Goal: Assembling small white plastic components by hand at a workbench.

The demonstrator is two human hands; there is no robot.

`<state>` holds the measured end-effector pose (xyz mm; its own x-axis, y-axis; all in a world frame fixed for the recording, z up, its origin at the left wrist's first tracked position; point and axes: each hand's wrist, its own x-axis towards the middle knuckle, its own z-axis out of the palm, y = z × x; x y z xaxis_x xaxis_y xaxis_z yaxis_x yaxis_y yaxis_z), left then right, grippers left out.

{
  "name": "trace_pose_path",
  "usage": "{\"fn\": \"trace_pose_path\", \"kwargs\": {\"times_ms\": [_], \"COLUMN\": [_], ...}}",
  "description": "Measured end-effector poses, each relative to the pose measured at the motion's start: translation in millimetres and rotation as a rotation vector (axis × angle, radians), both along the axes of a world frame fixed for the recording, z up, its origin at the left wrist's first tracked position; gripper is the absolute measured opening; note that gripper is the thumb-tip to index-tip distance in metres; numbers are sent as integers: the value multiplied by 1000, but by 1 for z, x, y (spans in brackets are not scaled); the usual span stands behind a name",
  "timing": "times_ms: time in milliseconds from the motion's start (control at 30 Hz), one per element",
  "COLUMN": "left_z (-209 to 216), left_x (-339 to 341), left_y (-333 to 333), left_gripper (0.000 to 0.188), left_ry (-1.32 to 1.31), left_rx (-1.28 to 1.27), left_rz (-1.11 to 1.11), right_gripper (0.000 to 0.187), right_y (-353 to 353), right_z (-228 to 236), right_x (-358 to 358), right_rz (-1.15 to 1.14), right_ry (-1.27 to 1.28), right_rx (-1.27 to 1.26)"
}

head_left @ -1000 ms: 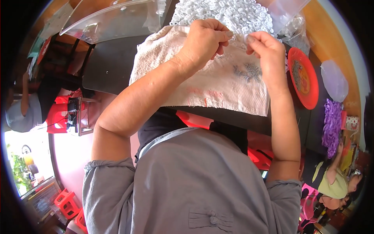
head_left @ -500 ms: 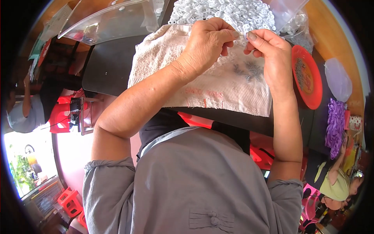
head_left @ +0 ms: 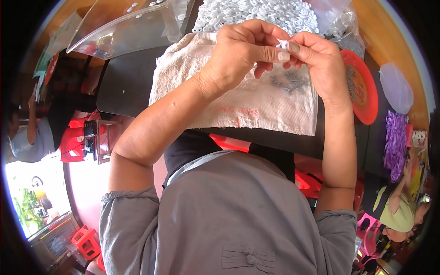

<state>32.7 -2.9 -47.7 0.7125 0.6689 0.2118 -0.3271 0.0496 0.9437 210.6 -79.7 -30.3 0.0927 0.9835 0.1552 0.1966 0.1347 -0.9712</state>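
Observation:
Above the far part of a cream towel (head_left: 206, 107), my two hands meet at a small white plastic piece (head_left: 283, 45). My left hand (head_left: 245, 52) pinches it between thumb and forefinger. Against its right side press the thumb and fingertips of my right hand (head_left: 323, 59); whether they hold anything else is hidden. A scatter of small dark grey pin-like pieces (head_left: 291, 82) lies on the towel beneath my hands. Just beyond, a heap of similar white plastic pieces (head_left: 256, 13) covers the far tabletop.
On the right, a red plate (head_left: 370, 103) carries small grey pieces. Past it are a whitish plastic bag (head_left: 396, 87) and a purple bundle (head_left: 395, 146). A clear plastic bin (head_left: 119, 34) stands far left on the dark table (head_left: 123, 87). Other people are at both sides.
My hands have come together on the white piece, the left shifting slightly right with its thumb lowered. It shows more plainly between the fingertips. The whole view has tilted a little.

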Motion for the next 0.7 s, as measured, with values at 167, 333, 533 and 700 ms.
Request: {"fn": "trace_pose_path", "kwargs": {"times_ms": [167, 333, 533, 700], "left_z": [3, 6, 1, 0], "left_x": [-2, -3, -5, -6], "left_y": [-3, -6, -5, -4], "left_gripper": [27, 30, 28, 23], "left_ry": [30, 69, 80, 63], "left_rx": [79, 181, 242, 283], "left_rz": [-17, 10, 63, 75], "right_gripper": [25, 29, 29, 27], "right_y": [-4, -6, -7, -7], "right_z": [3, 4, 3, 1], "right_x": [2, 1, -5, -9], "right_rz": [102, 137, 126, 96], "right_ry": [70, 116, 117, 124], "right_rx": [-75, -100, -89, -84]}}
